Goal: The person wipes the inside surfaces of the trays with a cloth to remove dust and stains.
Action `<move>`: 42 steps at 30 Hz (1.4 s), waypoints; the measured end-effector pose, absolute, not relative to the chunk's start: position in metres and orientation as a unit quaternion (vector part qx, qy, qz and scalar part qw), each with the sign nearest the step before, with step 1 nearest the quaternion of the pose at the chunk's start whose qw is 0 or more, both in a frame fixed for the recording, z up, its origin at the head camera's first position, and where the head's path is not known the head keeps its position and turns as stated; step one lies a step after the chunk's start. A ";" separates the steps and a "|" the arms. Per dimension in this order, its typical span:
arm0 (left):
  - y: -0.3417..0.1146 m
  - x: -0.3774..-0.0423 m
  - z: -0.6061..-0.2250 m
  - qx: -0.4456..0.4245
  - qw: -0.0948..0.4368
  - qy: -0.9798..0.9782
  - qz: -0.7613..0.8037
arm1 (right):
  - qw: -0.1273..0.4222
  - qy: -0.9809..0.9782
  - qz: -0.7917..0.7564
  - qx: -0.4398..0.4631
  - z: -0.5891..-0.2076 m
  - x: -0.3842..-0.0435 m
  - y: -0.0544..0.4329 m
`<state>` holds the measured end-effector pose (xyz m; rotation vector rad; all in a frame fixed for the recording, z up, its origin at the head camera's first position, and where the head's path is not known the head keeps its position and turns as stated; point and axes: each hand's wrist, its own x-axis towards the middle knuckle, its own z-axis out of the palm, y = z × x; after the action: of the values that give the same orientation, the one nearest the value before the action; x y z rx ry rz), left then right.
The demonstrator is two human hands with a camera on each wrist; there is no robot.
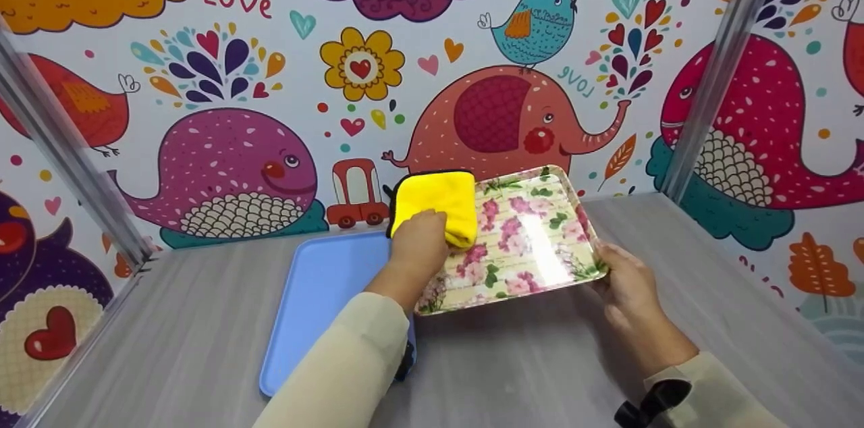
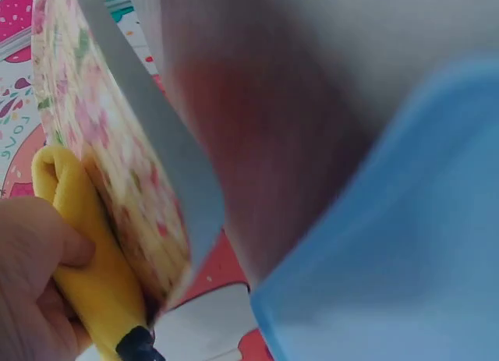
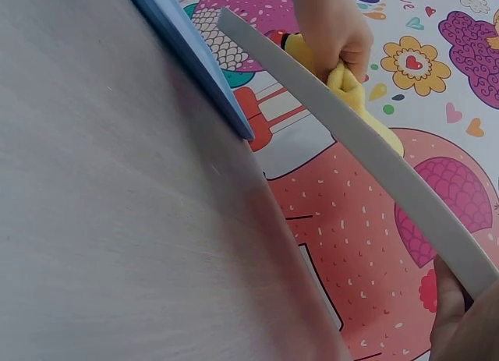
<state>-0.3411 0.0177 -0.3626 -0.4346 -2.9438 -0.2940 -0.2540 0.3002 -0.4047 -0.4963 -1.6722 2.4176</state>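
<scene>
A rectangular tray [image 1: 513, 229] with a pink flower print is held up off the table, tilted. My right hand [image 1: 628, 286] grips its right edge, thumb on the upper side. My left hand [image 1: 420, 242] pinches a folded yellow cloth [image 1: 435, 195] with dark edging against the tray's left part. In the left wrist view, the thumb and curled fingers hold the folded cloth [image 2: 97, 291] beside the printed face [image 2: 117, 166]. From the right wrist, the tray shows its pale side [image 3: 374, 158], with the cloth [image 3: 351, 104] behind it. The left forearm partly hides a plain blue tray [image 1: 324, 306].
The blue tray lies on the grey wood-grain table [image 1: 182, 333], left of the floral tray. Behind the table stands a wall [image 1: 270, 70] printed with cartoon animals. Metal posts [image 1: 715, 70] rise at the corners. A black device [image 1: 651, 404] sits on the right wrist.
</scene>
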 end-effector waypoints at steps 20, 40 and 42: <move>0.061 -0.335 -0.359 -0.112 0.042 -0.974 -0.194 | 0.071 -0.557 0.810 -0.173 -0.404 -0.252 0.300; 0.084 -0.322 -0.348 -0.132 0.032 -0.974 -0.183 | 0.082 -0.543 0.820 -0.164 -0.403 -0.250 0.294; 0.087 -0.321 -0.346 -0.129 0.020 -0.973 -0.189 | 0.081 -0.541 0.821 -0.164 -0.403 -0.250 0.294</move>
<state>-0.3212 0.0873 -0.3463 -0.3996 -3.0199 -0.5858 -0.2500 0.2938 -0.4033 -0.4916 -1.6177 2.4526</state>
